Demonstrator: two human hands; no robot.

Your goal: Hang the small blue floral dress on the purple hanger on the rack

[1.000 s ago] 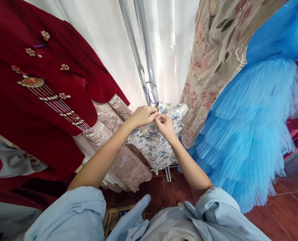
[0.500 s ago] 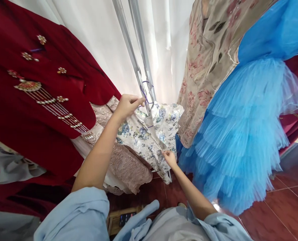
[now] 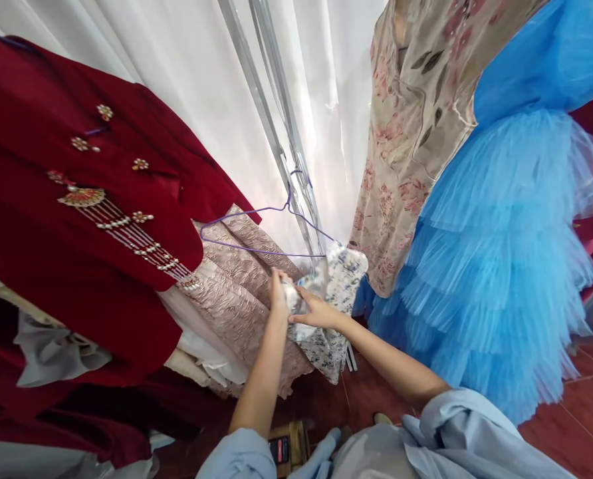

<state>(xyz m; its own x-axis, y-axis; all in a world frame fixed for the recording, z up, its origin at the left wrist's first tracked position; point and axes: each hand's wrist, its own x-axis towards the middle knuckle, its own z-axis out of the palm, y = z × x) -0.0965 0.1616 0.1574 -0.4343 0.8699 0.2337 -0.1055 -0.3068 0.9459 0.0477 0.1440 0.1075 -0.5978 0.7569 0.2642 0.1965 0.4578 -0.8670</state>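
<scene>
A white top (image 3: 344, 276) with a blue floral print hangs by one shoulder from the right end of a thin purple wire hanger (image 3: 261, 251). The hanger's left arm is bare. My left hand (image 3: 278, 293) grips a bunched part of the top below the hanger. Close beside it, my right hand (image 3: 317, 311) has its thumb and fingers around the same gathered cloth. The fabric between the two hands is blurred and partly hidden by them.
Grey metal poles (image 3: 271, 100) carry the hanger before a white curtain (image 3: 177, 66). To the left hang a dark red velvet jacket (image 3: 141, 253) and a pink textured garment (image 3: 237, 286). A beige floral garment (image 3: 391, 179) and blue tulle dress (image 3: 486, 266) hang right. A phone (image 3: 279, 450) lies below.
My left hand has moved down from the hanger's neck, drawing the top's left shoulder off the hanger. My right hand has shifted slightly left, beside my left hand. The view has turned slightly left.
</scene>
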